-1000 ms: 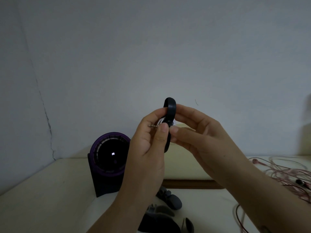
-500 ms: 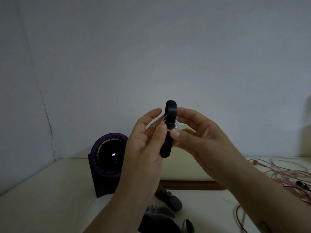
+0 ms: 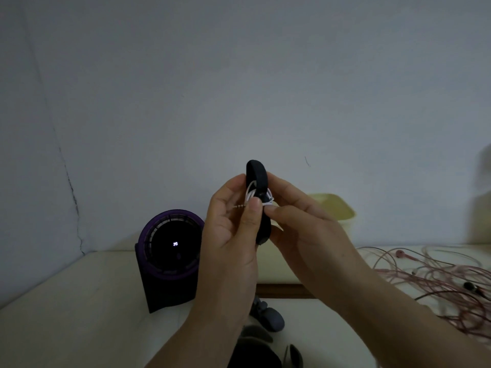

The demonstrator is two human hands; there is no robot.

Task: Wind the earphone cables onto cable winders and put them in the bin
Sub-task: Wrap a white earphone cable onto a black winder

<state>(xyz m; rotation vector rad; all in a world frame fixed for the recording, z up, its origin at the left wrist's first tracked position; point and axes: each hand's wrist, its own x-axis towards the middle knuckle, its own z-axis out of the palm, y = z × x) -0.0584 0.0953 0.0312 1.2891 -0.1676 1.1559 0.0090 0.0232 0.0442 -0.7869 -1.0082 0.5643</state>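
Note:
Both hands hold a black cable winder (image 3: 257,176) upright in front of the wall, above the table. White earphone cable (image 3: 250,193) is wrapped round its middle, and the metal jack plug (image 3: 240,206) sticks out to the left. My left hand (image 3: 233,229) pinches the winder and cable with thumb and fingers. My right hand (image 3: 297,221) grips the winder from the right. A pale yellow bin (image 3: 336,209) stands behind my right hand, partly hidden. Tangled pink earphone cables (image 3: 435,277) lie on the table at the right.
A dark purple-rimmed round device (image 3: 171,257) with a lit display stands on the table at the left. Several dark grey winders (image 3: 268,318) lie near the front edge, below my hands. A cracked wall rises behind the cream table (image 3: 79,314).
The winder has turned slightly and risen a little between my hands. The white cable coil shows more clearly now, and my left thumb has shifted onto it.

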